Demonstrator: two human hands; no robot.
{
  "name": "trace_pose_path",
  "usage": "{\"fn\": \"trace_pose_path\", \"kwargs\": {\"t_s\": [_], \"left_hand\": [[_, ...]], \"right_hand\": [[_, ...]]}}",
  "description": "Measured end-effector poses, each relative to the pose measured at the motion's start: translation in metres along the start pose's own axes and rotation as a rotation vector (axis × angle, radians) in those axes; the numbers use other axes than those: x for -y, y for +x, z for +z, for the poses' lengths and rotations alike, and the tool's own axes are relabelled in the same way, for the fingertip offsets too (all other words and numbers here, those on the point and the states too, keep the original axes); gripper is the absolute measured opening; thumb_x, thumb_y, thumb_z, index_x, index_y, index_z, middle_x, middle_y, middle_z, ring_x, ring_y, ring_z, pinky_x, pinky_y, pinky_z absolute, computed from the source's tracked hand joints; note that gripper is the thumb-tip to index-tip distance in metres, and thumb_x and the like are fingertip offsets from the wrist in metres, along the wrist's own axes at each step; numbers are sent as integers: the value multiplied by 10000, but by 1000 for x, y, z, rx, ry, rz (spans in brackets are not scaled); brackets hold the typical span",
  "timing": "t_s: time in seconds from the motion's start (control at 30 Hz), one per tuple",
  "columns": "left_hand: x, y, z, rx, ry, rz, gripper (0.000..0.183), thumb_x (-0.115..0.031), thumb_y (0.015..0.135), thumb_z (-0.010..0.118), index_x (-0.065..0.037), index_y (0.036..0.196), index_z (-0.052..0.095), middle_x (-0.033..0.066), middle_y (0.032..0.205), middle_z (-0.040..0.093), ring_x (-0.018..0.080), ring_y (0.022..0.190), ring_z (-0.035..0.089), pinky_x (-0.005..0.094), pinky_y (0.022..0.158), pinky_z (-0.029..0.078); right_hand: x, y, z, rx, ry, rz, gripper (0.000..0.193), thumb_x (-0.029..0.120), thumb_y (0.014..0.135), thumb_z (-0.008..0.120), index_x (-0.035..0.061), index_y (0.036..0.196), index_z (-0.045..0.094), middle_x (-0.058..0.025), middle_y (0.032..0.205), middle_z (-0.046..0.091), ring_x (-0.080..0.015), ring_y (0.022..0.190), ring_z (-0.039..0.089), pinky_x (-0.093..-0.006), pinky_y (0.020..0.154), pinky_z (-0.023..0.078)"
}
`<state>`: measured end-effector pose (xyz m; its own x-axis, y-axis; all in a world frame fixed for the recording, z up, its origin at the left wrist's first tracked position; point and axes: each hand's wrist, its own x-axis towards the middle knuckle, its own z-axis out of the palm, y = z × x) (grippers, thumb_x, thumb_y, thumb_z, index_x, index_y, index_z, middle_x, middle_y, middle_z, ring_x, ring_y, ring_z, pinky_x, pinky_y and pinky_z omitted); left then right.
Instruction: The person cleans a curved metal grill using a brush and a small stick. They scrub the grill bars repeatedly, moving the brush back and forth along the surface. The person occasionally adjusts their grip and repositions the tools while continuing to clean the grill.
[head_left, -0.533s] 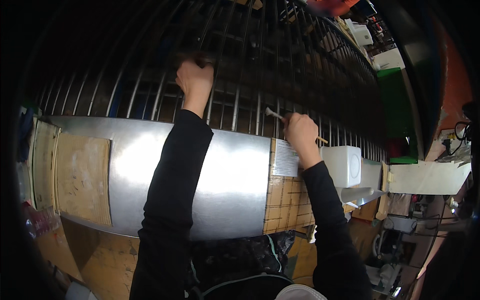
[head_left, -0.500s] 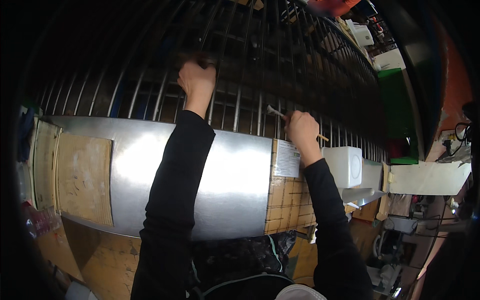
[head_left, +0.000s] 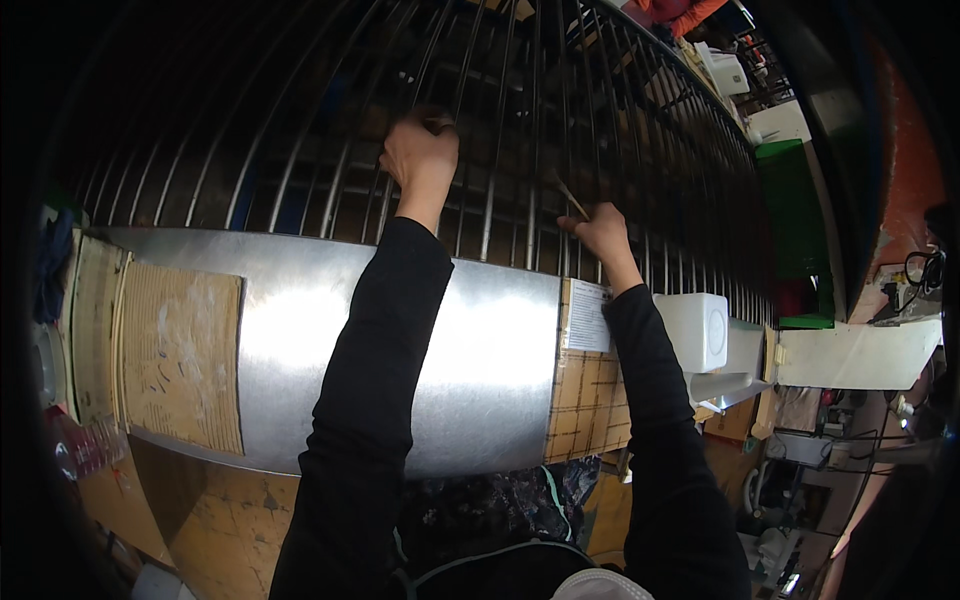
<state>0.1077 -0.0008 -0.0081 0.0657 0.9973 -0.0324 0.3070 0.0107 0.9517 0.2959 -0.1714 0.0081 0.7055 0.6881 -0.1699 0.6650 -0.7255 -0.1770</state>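
My left hand (head_left: 420,155) is over the row of metal rollers (head_left: 487,215), its fingers curled round something dark. That thing blends into the dark background, and I cannot make out its kind. Farther right and a little nearer, my right hand (head_left: 602,235) is closed on a thin brush (head_left: 573,201). Its pale stick slants up and left out of the fingers, over the rollers. Which end of the brush points outward is too dark to tell.
A shiny metal ledge (head_left: 490,350) runs along the near side of the rollers. Cardboard (head_left: 185,360) lies on its left end, and a taped carton piece (head_left: 585,400) with a paper sheet (head_left: 588,318) on its right. A white plastic container (head_left: 695,330) stands beside my right forearm.
My left hand has shifted slightly right. The right hand has turned the brush, so its white tip and the handle behind the hand no longer show; the stick now points up-left. The view has swung slightly.
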Motion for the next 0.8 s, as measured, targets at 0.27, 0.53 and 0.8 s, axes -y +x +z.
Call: {"fn": "trace_pose_path", "kwargs": {"t_s": [0.27, 0.53, 0.8], "left_hand": [[0, -2, -3, 103, 110, -3, 239, -247, 698, 620, -143, 907, 673, 63, 883, 667, 264, 912, 603, 422, 896, 352], [-18, -30, 24, 282, 845, 285, 533, -450, 645, 687, -138, 1073, 626, 139, 1268, 462, 402, 1278, 192, 574, 960, 212], [-7, -24, 36, 325, 882, 296, 697, -406, 653, 675, -177, 1275, 460, 127, 1416, 270, 441, 1316, -9, 696, 960, 78]], "right_hand": [[-15, 11, 4, 119, 287, -18, 397, 317, 657, 715, -26, 853, 668, -212, 790, 641, -320, 784, 631, -366, 723, 471], [11, -48, -17, -108, 313, -299, 235, 278, 795, 624, 45, 813, 604, -125, 634, 601, -263, 630, 601, -340, 586, 445], [36, -71, -9, 97, 250, -662, 167, 220, 759, 644, 54, 777, 634, -109, 620, 588, -232, 579, 575, -334, 564, 430]]}}
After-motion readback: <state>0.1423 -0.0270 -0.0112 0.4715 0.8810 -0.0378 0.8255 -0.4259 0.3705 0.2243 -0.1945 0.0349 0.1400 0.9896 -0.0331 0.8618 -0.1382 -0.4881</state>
